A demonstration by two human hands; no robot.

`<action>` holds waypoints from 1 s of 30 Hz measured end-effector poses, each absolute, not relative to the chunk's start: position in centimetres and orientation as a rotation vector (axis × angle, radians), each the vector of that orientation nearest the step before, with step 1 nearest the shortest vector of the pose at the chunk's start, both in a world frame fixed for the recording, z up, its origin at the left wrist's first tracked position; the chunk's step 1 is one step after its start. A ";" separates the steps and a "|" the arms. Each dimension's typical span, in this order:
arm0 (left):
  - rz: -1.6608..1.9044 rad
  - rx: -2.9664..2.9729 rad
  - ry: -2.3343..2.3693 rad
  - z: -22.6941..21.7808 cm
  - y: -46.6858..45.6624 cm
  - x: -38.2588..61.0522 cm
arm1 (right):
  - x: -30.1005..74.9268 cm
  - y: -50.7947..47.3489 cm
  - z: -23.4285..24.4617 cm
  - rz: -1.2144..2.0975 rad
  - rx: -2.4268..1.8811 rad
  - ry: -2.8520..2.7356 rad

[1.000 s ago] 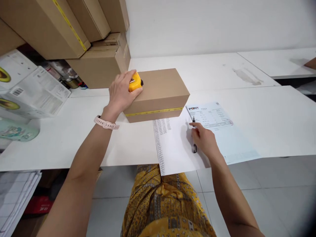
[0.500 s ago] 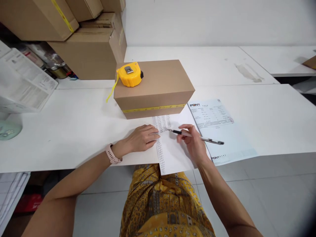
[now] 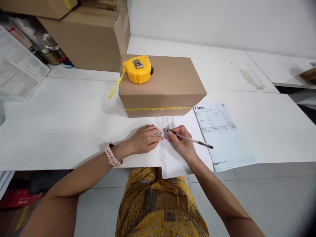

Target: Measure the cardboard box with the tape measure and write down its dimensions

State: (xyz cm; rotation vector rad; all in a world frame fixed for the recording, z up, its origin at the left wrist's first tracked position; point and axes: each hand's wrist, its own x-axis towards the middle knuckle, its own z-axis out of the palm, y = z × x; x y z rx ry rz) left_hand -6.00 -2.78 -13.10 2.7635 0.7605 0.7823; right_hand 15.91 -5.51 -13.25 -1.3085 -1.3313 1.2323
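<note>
My right hand (image 3: 180, 143) grips a pen (image 3: 195, 141) with its tip on a white sheet (image 3: 172, 158) printed with columns of small figures. My left hand (image 3: 145, 138) lies flat on that sheet's left edge, fingers stretched out, holding it down; a pale watch is on the wrist. Just beyond the sheet stands a closed brown cardboard box (image 3: 168, 85) with yellow tape along its front. A yellow tape measure (image 3: 138, 68) rests on the box's left top, its yellow strap hanging over the edge.
A light blue printed form (image 3: 222, 131) lies right of the sheet on the white table (image 3: 61, 121). Large cardboard boxes (image 3: 91, 36) are stacked at the back left, with white printed cartons (image 3: 17, 65) beside them. The table edge runs just in front of my hands.
My left hand let go of the tape measure, left it on the box and came down onto the sheet. My right hand picked up the pen and brought its tip to the sheet.
</note>
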 end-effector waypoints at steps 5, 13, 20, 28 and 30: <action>0.791 2.735 0.759 -13.0 -2.8 -6.0 | 15.7 -5.7 -12.9 1.071 -1.348 -1.376; 0.769 2.709 0.773 -13.2 -2.9 -6.0 | 15.8 -5.8 -13.1 0.983 -1.459 -1.425; 0.740 2.707 0.789 -13.3 -2.9 -6.1 | 15.8 -5.7 -13.1 0.987 -1.455 -1.462; 0.773 2.714 0.777 -13.2 -2.9 -6.1 | 15.9 -5.7 -13.2 0.969 -1.472 -1.507; 0.787 2.714 0.772 -13.2 -2.9 -6.1 | 15.9 -5.7 -13.2 0.971 -1.466 -1.499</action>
